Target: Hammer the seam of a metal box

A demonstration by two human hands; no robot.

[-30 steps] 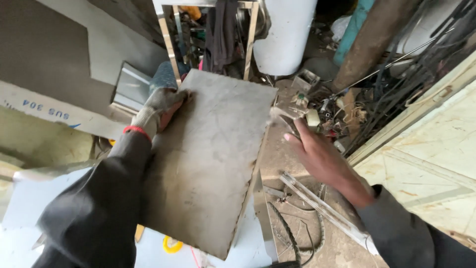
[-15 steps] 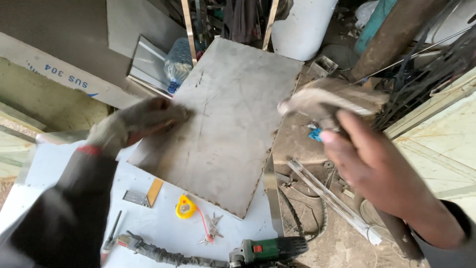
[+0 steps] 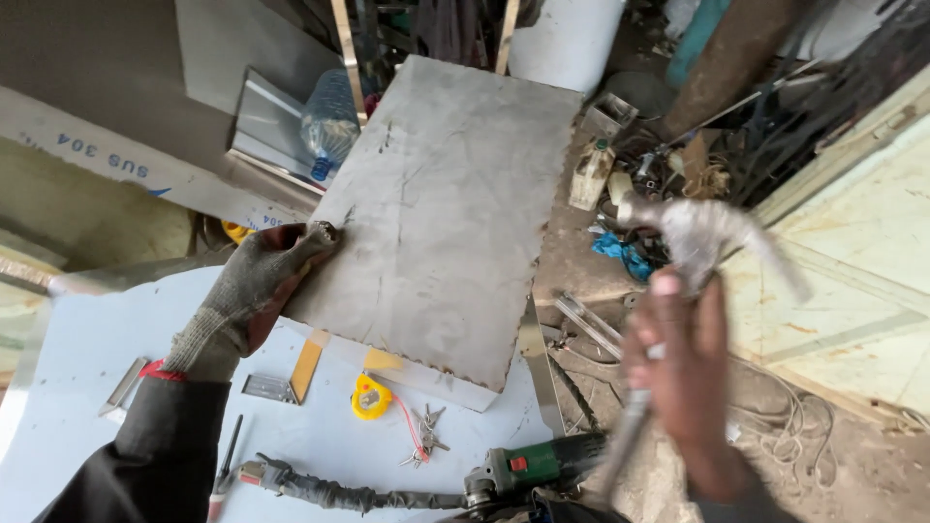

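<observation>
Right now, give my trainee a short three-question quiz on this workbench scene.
1. True or false: the gloved left hand grips the metal sheet at its edge.
2. What does the bare right hand hold? A) hammer B) angle grinder C) tape measure
3. Which small metal items lie beside the yellow tape measure?

Key: 1 true; 2 A; 3 the keys.
</observation>
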